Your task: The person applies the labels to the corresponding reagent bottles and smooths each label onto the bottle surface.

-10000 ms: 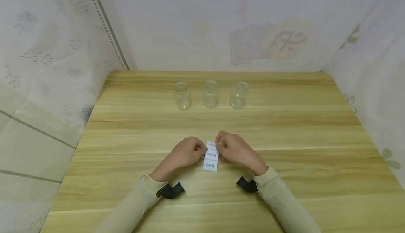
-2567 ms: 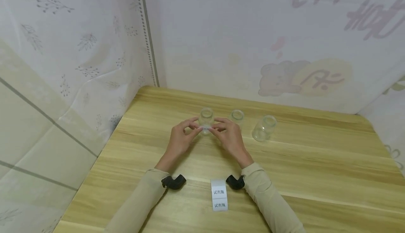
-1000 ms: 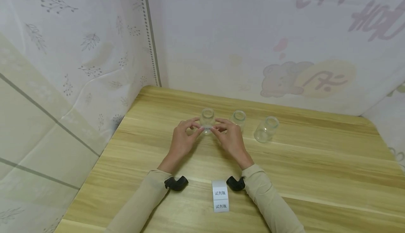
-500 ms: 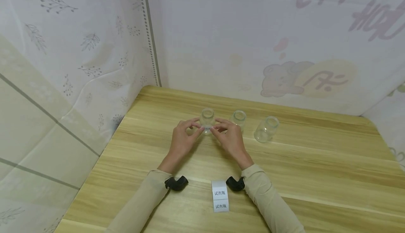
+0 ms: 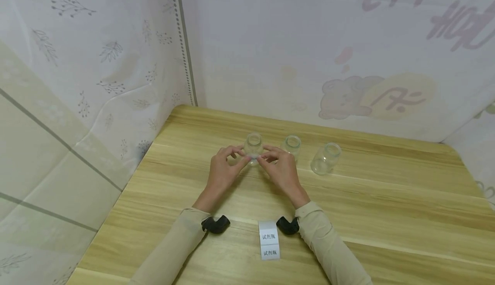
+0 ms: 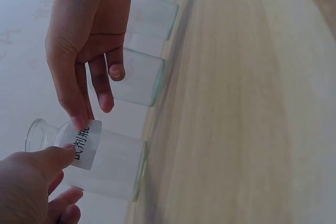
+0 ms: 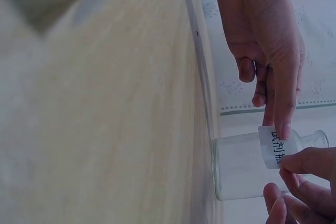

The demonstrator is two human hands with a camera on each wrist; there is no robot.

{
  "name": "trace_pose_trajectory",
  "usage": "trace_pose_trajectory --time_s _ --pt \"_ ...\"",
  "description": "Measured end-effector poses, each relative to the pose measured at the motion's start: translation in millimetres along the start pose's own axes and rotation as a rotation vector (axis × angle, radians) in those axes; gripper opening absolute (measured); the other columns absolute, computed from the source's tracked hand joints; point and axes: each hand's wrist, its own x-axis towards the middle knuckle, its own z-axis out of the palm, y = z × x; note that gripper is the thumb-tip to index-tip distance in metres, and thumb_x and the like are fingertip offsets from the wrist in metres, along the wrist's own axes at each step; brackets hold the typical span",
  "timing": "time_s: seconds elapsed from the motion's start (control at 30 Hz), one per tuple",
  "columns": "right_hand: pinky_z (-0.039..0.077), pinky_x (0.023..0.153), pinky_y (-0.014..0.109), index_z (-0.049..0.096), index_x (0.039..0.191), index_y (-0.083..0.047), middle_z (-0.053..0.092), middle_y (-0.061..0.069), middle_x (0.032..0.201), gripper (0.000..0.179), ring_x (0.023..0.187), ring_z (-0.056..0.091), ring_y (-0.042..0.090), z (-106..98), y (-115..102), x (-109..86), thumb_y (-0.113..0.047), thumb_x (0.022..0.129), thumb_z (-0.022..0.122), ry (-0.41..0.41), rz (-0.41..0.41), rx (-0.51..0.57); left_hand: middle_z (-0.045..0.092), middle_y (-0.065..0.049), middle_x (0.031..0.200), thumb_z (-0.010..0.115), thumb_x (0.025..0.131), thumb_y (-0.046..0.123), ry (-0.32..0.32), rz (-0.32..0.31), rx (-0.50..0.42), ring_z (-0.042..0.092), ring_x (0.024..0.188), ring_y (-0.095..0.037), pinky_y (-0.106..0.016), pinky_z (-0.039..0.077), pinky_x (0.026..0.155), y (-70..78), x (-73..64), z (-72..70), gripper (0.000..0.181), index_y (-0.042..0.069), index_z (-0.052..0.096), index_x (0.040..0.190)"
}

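A clear glass jar (image 5: 254, 143) stands upright on the table between my two hands. Against its side, near the shoulder, is a small white label (image 6: 89, 148) with black printed characters. My left hand (image 5: 224, 166) pinches one end of this label between thumb and fingers; my right hand (image 5: 283, 167) pinches the other end. In the right wrist view both thumb tips lie on the label (image 7: 268, 148). How much of the label touches the glass cannot be told. Nearer the body, a strip of white labels (image 5: 269, 243) with the same print lies flat, between the forearms.
Two more open glass jars, the middle jar (image 5: 292, 143) and the right jar (image 5: 325, 161), stand to the right in a row. The right hand is close to the middle one. A patterned cloth wall (image 5: 263, 61) rises behind the wooden table (image 5: 371, 216).
Ten seconds ago both hands held the label strip near the table's middle. One label is now off it, held at the left jar. Over the last second the hands have barely moved.
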Motion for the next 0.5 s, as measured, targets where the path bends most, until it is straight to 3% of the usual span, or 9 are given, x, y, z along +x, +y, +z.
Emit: trace_pose_trajectory --time_s 0.2,0.5 --pt "0.06 0.066 0.037 0.081 0.09 0.0 0.072 0.013 0.127 0.014 0.082 0.073 0.025 -0.7 -0.6 0.2 -0.014 0.092 0.08 -0.006 0.002 0.005 0.075 -0.004 0.123 0.083 0.09 0.027 0.005 0.005 0.004 0.058 0.094 -0.036 -0.04 0.042 0.078 0.9 0.4 -1.1 0.02 0.012 0.07 0.093" --pt "0.06 0.068 0.034 0.081 0.089 -0.002 0.073 0.011 0.125 0.017 0.081 0.073 0.022 -1.9 -0.8 -0.2 -0.019 0.093 0.08 -0.017 0.05 0.034 0.074 -0.006 0.124 0.085 0.088 0.028 -0.005 0.009 0.014 0.057 0.092 -0.037 -0.037 0.04 0.075 1.3 -0.2 -0.9 0.025 0.01 0.069 0.093"
